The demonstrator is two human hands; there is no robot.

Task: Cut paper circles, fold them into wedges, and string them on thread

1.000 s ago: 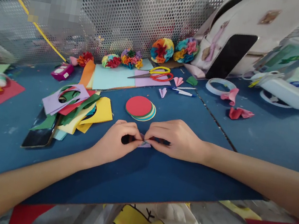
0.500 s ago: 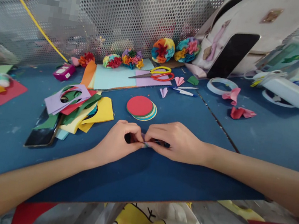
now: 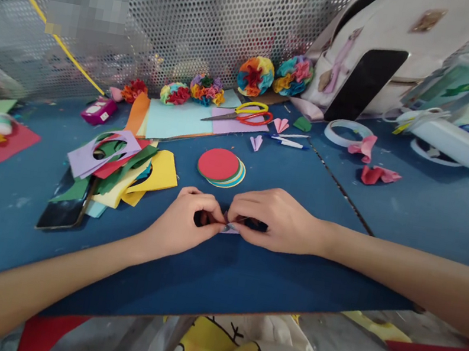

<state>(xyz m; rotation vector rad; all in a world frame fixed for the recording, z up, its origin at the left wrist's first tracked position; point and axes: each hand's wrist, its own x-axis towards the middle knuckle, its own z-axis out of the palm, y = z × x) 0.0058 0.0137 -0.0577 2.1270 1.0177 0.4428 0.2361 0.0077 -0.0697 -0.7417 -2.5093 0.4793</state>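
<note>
My left hand (image 3: 185, 218) and my right hand (image 3: 274, 221) meet fingertip to fingertip just above the blue table, near its front edge. Both are closed in a pinch on a small piece of light purple paper (image 3: 231, 232); only a sliver of it shows below the fingertips, the rest being hidden. Right behind the hands lies a stack of paper circles (image 3: 218, 164), red on top, with green, blue and cream rims peeking out. Farther back rest a folded purple paper piece (image 3: 256, 142) and a pink one (image 3: 281, 125).
Cut-out paper scraps (image 3: 157, 177) partly cover a dark phone (image 3: 63, 213) on the left. Scissors (image 3: 244, 114) lie on paper sheets; pens (image 3: 289, 143) and a tape roll (image 3: 329, 132) sit right of them. Crumpled paper balls (image 3: 256, 76), a white backpack (image 3: 404, 24) and a perforated metal panel (image 3: 190, 12) stand behind.
Both hands stay together in nearly the same place. A little more of the light purple paper shows under the fingertips, and the fingers have shifted slightly. The view has tilted a bit.
</note>
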